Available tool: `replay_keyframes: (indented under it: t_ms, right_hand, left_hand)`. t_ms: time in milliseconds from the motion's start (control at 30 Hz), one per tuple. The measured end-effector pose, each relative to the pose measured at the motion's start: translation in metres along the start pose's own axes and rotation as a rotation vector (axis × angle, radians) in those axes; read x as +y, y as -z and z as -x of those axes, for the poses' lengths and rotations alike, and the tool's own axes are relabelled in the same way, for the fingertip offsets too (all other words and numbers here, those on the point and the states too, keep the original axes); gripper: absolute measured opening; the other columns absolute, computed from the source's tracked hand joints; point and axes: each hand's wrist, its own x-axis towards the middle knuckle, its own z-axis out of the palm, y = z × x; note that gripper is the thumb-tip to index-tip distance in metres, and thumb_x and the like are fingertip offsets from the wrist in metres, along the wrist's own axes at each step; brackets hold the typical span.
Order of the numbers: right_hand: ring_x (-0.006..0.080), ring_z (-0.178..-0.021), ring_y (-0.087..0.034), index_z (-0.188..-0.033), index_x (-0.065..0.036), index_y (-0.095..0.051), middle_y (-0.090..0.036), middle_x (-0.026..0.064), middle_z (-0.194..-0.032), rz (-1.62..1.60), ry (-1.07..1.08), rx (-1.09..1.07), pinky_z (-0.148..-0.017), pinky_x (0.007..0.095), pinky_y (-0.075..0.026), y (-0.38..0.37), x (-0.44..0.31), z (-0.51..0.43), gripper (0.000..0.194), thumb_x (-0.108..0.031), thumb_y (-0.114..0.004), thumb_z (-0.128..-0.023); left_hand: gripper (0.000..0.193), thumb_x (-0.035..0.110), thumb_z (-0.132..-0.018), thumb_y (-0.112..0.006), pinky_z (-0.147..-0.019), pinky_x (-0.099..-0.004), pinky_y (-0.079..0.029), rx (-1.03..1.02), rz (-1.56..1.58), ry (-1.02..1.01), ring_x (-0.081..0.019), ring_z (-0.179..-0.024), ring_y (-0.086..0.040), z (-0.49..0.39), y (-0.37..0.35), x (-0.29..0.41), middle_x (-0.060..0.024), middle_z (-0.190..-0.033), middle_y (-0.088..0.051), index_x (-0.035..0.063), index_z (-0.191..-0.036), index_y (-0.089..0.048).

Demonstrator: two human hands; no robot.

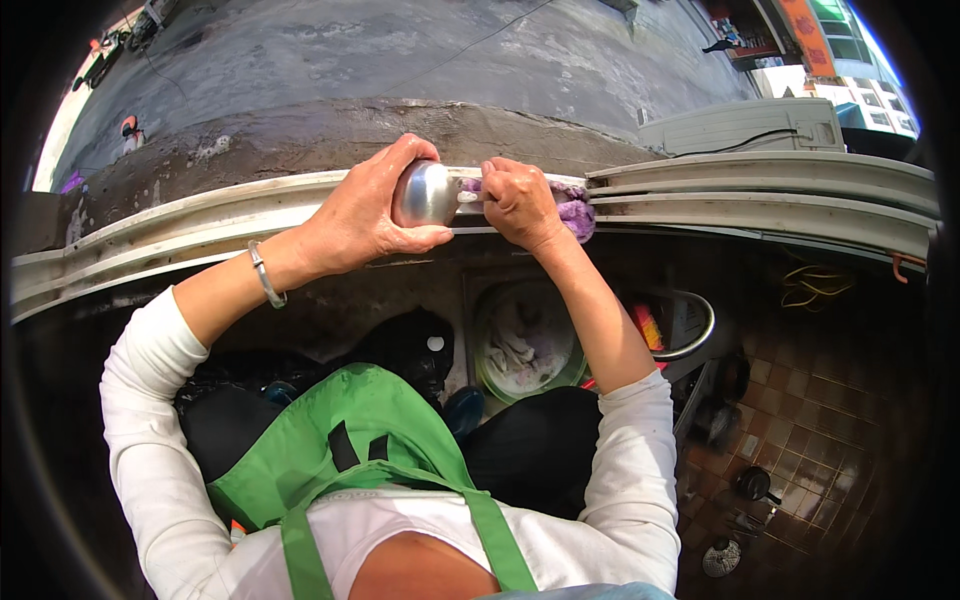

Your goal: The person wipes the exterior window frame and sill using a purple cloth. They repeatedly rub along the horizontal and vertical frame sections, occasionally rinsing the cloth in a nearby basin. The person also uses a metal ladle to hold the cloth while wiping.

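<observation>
My left hand [367,206] holds a rounded, shiny metal vessel [424,195] on its side, thumb below and fingers over the top. The palm side of the vessel is hidden. Just to its right, my right hand [519,201] is curled, knuckles up. A small pale object [469,197] sticks out from its fingers towards the vessel; most of it is hidden, so its kind is unclear. A wet purple cloth [576,211] shows on both sides of the right hand, over the white window-frame track [300,202]. Whether the hand grips the cloth is not visible.
Below the track stands a green-rimmed basin [491,382] with soapy water and pale cloth. Right of it is a metal-rimmed container [709,330]. A black plastic bag [409,345] lies near my feet. A pan [752,484] and a drain cover [721,557] are on the tiled floor [817,457].
</observation>
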Motion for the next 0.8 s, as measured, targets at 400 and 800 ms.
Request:
replay_keyframes:
  t_ms: [400, 800]
  right_hand:
    - [0.0233, -0.044, -0.046, -0.063, -0.004, -0.044, -0.043, 0.0056, -0.06, -0.203, 0.316, 0.119, -0.037, 0.0354, -0.035, 0.013, -0.026, 0.019, 0.021, 0.007, -0.06, -0.072]
    - [0.0307, -0.054, -0.053, -0.064, -0.002, -0.049, -0.049, 0.0096, -0.06, -0.189, 0.074, 0.004, -0.048, 0.0397, -0.042, 0.018, 0.021, 0.01, 0.018, 0.003, -0.057, -0.079]
  left_hand:
    - [0.038, 0.011, -0.061, -0.081, -0.043, -0.0327, -0.038, -0.009, -0.4, -0.504, -0.0217, -0.051, -0.048, 0.046, -0.016, 0.066, -0.0059, -0.064, -0.045, 0.0029, -0.09, -0.058]
    - [0.028, 0.012, -0.077, -0.073, -0.076, -0.0229, -0.044, 0.255, 0.281, 0.198, -0.0068, -0.082, -0.049, -0.025, -0.024, 0.036, 0.0023, -0.086, -0.053, 0.0053, -0.096, -0.053]
